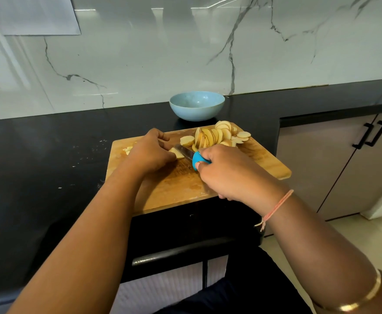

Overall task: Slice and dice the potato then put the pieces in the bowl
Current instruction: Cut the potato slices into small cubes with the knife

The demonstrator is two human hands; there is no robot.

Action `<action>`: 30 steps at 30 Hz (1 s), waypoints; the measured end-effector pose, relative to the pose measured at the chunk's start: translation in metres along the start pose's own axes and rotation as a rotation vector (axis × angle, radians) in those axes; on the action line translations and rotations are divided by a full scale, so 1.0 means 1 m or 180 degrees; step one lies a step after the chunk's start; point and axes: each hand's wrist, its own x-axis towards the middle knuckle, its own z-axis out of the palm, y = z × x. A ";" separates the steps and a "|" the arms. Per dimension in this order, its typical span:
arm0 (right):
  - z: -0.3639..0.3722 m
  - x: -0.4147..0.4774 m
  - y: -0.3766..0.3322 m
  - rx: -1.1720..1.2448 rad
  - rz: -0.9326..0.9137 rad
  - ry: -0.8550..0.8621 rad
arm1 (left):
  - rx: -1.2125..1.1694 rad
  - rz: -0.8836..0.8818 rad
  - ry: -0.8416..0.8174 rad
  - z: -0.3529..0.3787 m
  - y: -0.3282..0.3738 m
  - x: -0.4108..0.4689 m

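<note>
On the wooden cutting board (185, 189) my left hand (150, 152) holds down a stack of potato slices (178, 153) with curled fingers. My right hand (228, 173) grips the blue handle of a knife (198, 160); its blade (184, 151) rests against the held potato piece. A pile of round potato slices (217, 135) leans at the board's far right. A few small cut pieces (127, 150) lie at the board's far left, partly hidden behind my left hand. The light blue bowl (197, 105) stands beyond the board, nothing visible inside it.
The board lies on a black countertop (38, 155) whose front edge it overhangs. A marble wall (140, 53) rises behind the bowl. Cabinet doors with black handles (370, 134) are at the right, and a dark drawer handle (181, 252) sits below the board.
</note>
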 end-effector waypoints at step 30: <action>-0.007 -0.010 -0.018 -0.0019 0.0054 0.0054 | -0.0308 -0.0141 0.0162 -0.003 -0.007 -0.001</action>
